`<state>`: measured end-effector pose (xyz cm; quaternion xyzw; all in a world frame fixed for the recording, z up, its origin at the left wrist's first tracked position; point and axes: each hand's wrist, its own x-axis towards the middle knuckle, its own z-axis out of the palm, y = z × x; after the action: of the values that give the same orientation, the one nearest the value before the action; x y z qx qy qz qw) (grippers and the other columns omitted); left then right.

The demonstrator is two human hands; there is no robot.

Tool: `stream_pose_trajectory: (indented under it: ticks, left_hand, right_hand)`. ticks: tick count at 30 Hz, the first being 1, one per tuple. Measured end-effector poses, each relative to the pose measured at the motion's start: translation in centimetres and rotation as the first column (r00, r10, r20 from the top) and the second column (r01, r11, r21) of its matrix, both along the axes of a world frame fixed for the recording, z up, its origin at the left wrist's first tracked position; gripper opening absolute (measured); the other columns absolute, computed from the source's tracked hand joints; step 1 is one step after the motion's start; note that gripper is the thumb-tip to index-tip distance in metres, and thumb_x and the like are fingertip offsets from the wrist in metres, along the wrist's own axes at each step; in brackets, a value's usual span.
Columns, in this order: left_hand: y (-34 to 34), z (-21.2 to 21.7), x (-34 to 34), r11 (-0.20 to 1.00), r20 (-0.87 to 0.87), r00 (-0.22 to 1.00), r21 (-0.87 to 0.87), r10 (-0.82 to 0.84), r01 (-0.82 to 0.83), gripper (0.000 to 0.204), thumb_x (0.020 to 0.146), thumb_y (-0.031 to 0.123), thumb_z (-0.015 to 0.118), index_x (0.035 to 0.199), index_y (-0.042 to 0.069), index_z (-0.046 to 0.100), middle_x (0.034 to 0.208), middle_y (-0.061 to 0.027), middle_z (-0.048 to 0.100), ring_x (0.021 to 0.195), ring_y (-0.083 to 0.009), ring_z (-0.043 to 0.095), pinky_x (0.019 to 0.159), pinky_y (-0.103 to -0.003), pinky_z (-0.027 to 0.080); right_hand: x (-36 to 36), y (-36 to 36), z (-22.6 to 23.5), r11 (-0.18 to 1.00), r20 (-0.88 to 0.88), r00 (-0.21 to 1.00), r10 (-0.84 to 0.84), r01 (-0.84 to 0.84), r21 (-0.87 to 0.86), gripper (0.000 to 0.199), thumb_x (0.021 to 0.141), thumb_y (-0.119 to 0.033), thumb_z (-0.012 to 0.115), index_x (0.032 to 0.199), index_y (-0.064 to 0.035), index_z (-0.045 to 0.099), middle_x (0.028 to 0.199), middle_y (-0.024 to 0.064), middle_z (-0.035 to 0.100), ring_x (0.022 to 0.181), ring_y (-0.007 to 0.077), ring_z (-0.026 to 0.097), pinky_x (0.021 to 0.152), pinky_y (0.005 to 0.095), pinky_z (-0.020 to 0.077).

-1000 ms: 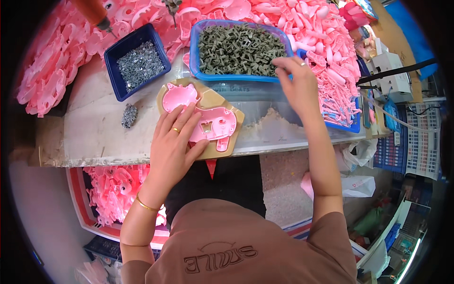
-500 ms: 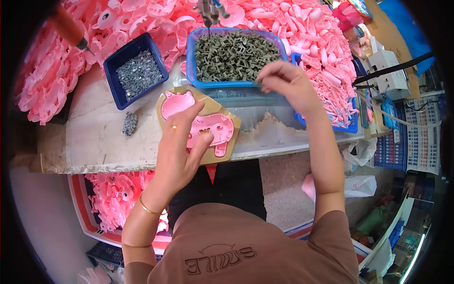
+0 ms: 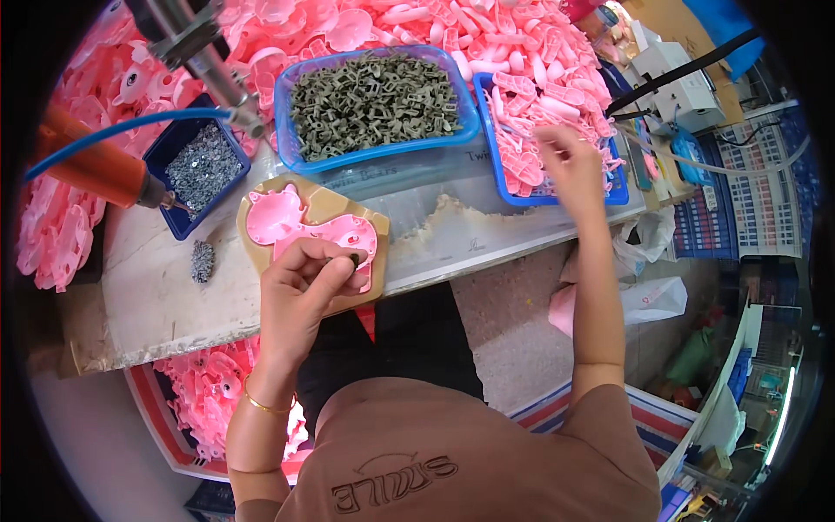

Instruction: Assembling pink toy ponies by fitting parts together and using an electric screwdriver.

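Observation:
My left hand [image 3: 304, 283] is closed, pinching a small dark grey-green plastic piece [image 3: 353, 259] between thumb and fingers. It hovers over a pink animal-shaped plastic toy shell [image 3: 275, 215], which lies hollow side up in a tan holding block [image 3: 255, 248]; the hand hides the shell's lower part. Further right, my right hand [image 3: 572, 165] hangs over a blue basket [image 3: 513, 198] of small pink plastic parts [image 3: 522, 170]. Its fingers are slightly bent and apart, a little blurred, with nothing visible in them.
A blue tub [image 3: 470, 130] holds many grey-green pieces. A navy tray [image 3: 178, 228] of screws stands left, beside a small screw pile [image 3: 202, 262]. An orange power screwdriver [image 3: 104, 165] and metal rod [image 3: 209, 70] hang overhead. Pink parts [image 3: 409, 26] heap behind.
My right hand has gone from the grey-green tub to the pink-parts basket. My left hand, spread before, now pinches a dark piece. The view has shifted, bringing the screwdriver closer in.

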<state>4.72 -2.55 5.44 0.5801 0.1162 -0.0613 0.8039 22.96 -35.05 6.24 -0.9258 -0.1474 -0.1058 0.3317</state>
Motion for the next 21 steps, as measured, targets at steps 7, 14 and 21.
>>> stream_pose_trajectory:
  ticks: [7,14,21]
  left_hand:
    - [-0.5,0.3,0.1,0.998,0.004,1.0,0.06,-0.002,0.002,0.019,0.095,0.01,0.065,0.11,-0.003,0.066,0.106,-0.0106,0.07,0.091,-0.0167,0.069,0.082,-0.029,0.058]
    - [-0.3,0.5,0.1,0.997,-0.051,0.999,0.07,0.018,-0.014,0.025,0.1,0.016,0.058,0.113,-0.003,0.065,0.107,-0.0112,0.069,0.091,-0.0174,0.07,0.082,-0.029,0.058]
    - [-0.1,0.7,0.2,0.991,-0.027,0.998,0.119,0.056,-0.052,0.03,0.102,0.023,0.055,0.114,-0.002,0.065,0.106,-0.0128,0.07,0.086,-0.0146,0.07,0.076,-0.025,0.057]
  right_hand:
    - [3.7,-5.1,-2.4,0.888,0.289,0.956,0.055,0.086,-0.451,0.018,0.087,-0.007,0.063,0.103,-0.0104,0.07,0.104,0.0091,0.066,0.092,0.032,0.064,0.077,0.0381,0.0515]
    - [4.5,-6.6,-2.9,0.961,0.398,0.915,0.064,0.052,-0.273,0.013,0.091,-0.01,0.063,0.103,-0.0072,0.067,0.094,0.0086,0.066,0.086,0.0251,0.065,0.071,0.0358,0.0514]
    - [3.5,-5.2,-0.5,0.694,-0.293,0.956,0.03,0.191,0.694,0.021,0.102,-0.017,0.05,0.111,-0.0021,0.062,0.09,0.0094,0.068,0.082,0.0142,0.066,0.069,0.0229,0.0503]
